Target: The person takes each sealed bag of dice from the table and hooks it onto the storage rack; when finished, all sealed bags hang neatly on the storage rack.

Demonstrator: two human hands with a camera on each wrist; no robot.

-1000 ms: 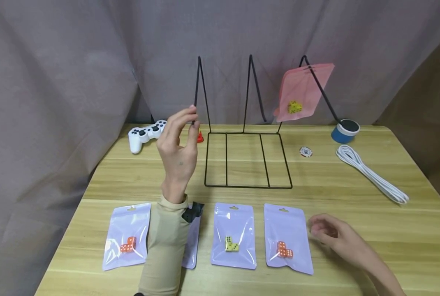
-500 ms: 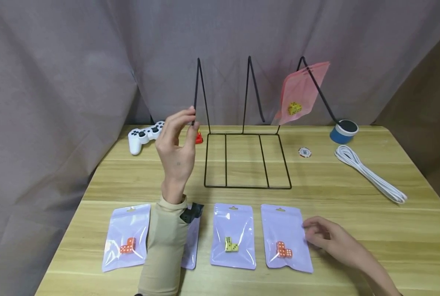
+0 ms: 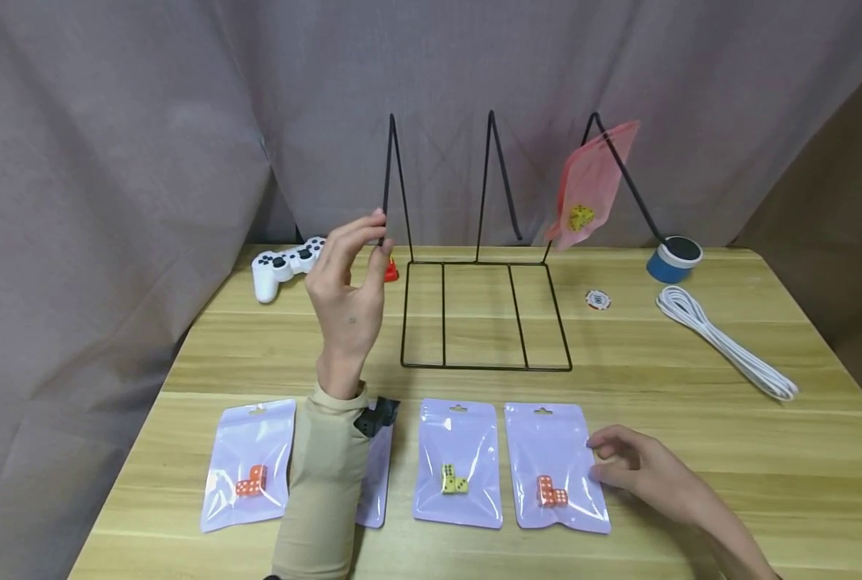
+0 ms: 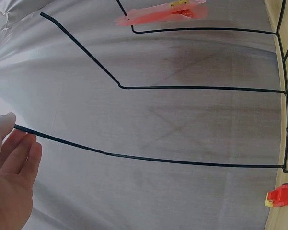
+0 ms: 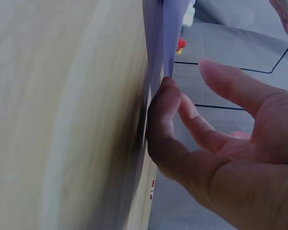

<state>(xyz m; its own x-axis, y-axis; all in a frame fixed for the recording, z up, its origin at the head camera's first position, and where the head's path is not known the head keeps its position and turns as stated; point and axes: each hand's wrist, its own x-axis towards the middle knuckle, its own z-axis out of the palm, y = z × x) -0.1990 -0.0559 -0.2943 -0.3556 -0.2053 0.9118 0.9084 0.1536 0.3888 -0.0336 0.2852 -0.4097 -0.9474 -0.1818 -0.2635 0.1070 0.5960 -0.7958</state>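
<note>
From the head view, the left hand (image 3: 347,294) is raised off the table (image 3: 692,387), its fingertips pinching the leftmost upright of the wire rack (image 3: 485,314) partway down the rod. The right hand (image 3: 637,471) lies low at the near edge, fingers loosely bent, their tips against the right side of the rightmost pouch (image 3: 556,467). That pouch lies flat with its long axis running away from the person, hang-hole end far, orange dice showing near its bottom. It sits just left of the right hand, and that hand is by far the nearer one; the left is well apart and up on the rack. Three more pouches lie in the same row to the left, one half under the left sleeve. A pink bag (image 3: 589,187) hangs on the rack's right upright. A white gamepad (image 3: 286,264), a chip (image 3: 598,300), a coiled cable (image 3: 724,342) and a blue roll (image 3: 672,258) sit farther back.

From the left wrist, the fingers (image 4: 19,153) close on the tip of the black rod (image 4: 148,158), with the pink bag at the top.

From the right wrist, the fingers (image 5: 167,124) are curled, pressing at the pouch's edge (image 5: 165,33); the thumb stands off it, so I cannot tell whether it is gripped.
</note>
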